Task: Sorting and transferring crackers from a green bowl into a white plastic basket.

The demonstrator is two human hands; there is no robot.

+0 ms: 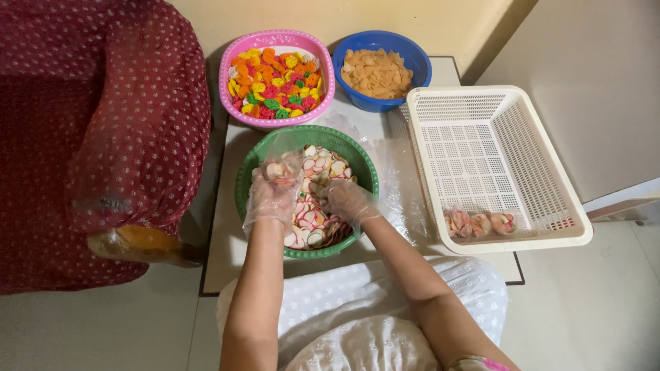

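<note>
Left hand (273,187) cups crackers (280,170), seemingly half-closed.

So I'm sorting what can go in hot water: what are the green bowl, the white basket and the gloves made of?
The green bowl looks like moulded plastic, with a smooth, slightly glossy rim. The white basket also seems plastic, matte, with a perforated grid. The gloves on the left hand and right hand look like thin clear plastic film, wrinkled and see-through.

— What covers the left hand (273,192) and right hand (346,199)?
— Thin, clear, crinkled plastic gloves, slightly shiny.
— The green bowl (249,172)?
— Smooth, glossy plastic, like the pink bowl (276,37) and blue bowl (382,41).
— The white basket (502,96)?
— Matt perforated plastic. The maroon dotted cover (103,124) is soft cloth.
</note>
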